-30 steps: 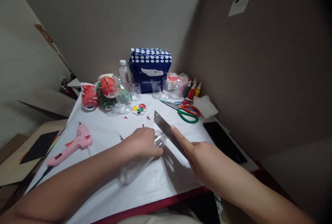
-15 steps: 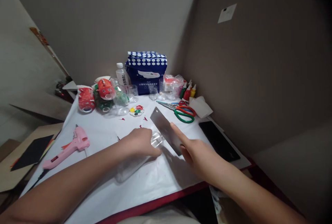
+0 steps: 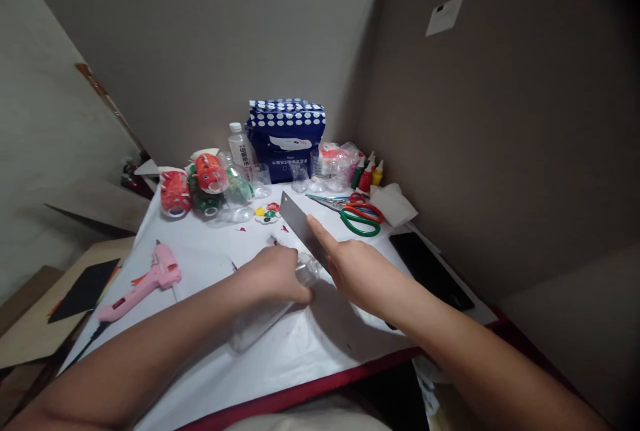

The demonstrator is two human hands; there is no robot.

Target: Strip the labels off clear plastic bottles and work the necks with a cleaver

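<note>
**A:** On the white counter (image 3: 210, 264), near its front edge, a clear plastic bottle (image 3: 265, 314) lies on its side. The left hand (image 3: 274, 274) is clamped over its upper part, pressing it down. The neck end (image 3: 307, 270) pokes out past the fingers.

**B:** And the other hand?

**A:** The right hand (image 3: 356, 271) is closed around the handle of a cleaver (image 3: 299, 224), forefinger laid along the spine. The blade slants up and away over the bottle's neck end, just beside the left fingertips.

**B:** That closeness worries me. How would you handle a cut like this?

**A:** I'd judge the main risk to be the round bottle rolling, or the edge skating off smooth plastic toward the holding fingers. Curl those fingertips back, keep the palm's weight straight down, and start with a short, firm press instead of a chop.

**B:** Anything crowding the work?

**A:** Not much close by. A pink glue gun (image 3: 145, 281) lies well to the left, red and green scissors (image 3: 357, 214) sit behind on the right, and a dark phone (image 3: 430, 271) rests near the right edge. Painted red and green bottle figures (image 3: 197, 184), a small paint palette (image 3: 267, 212), a blue dotted bag (image 3: 286, 138) and paint bottles (image 3: 369, 174) line the back.
</note>
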